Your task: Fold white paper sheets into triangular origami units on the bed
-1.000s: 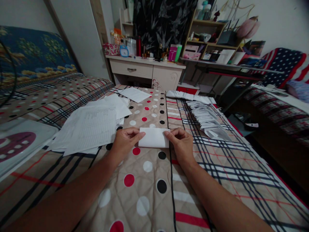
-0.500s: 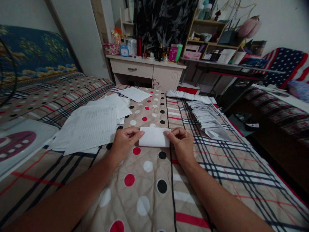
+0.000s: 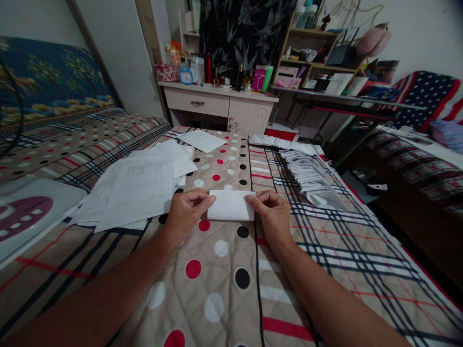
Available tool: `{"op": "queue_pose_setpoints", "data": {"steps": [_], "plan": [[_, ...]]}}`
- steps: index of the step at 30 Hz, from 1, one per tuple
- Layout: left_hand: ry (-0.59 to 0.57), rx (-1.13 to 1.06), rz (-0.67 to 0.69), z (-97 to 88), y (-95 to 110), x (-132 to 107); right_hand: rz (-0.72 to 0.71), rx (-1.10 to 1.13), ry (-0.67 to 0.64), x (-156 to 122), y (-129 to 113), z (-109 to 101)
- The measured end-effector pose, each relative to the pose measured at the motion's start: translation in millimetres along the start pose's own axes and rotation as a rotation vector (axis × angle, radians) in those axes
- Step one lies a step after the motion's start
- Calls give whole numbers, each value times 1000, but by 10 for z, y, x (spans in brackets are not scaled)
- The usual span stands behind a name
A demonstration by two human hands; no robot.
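A small folded white paper point(image 3: 230, 206) is stretched between my hands, just over the patterned bedspread point(image 3: 217, 299). My left hand point(image 3: 188, 207) pinches its left end, thumb on the near face and fingers behind. At the right end my right hand point(image 3: 272, 208) grips it the same way. To the left lies a pile of loose paper sheets point(image 3: 139, 190), the top one printed with lines. Farther off is another white sheet point(image 3: 202, 140). On the right, a row of folded papers point(image 3: 306, 178) fans across the bedspread, with a second row of folded papers point(image 3: 285, 143) behind it.
A white folding table point(image 3: 39, 212) with a purple print stands at the left edge. Beyond the bed is a cream dresser point(image 3: 217, 103) crowded with bottles and boxes. A wooden shelf point(image 3: 307, 62) rises behind it on the right. The bed's right edge drops to a dark floor.
Almost nothing differs. Both hands keep their hold on the folded paper, and the whole view has shifted very slightly.
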State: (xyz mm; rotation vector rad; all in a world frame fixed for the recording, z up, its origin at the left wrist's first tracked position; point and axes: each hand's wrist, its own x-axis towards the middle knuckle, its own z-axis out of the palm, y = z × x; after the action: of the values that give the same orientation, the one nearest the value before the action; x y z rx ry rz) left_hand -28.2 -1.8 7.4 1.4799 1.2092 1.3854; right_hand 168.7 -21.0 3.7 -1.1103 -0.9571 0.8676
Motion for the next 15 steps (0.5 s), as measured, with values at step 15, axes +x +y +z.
{"op": "queue_pose_setpoints", "data": {"steps": [15], "plan": [[-37, -20, -17, 4, 43, -14, -37, -39, 1, -16, -53, 13]]}}
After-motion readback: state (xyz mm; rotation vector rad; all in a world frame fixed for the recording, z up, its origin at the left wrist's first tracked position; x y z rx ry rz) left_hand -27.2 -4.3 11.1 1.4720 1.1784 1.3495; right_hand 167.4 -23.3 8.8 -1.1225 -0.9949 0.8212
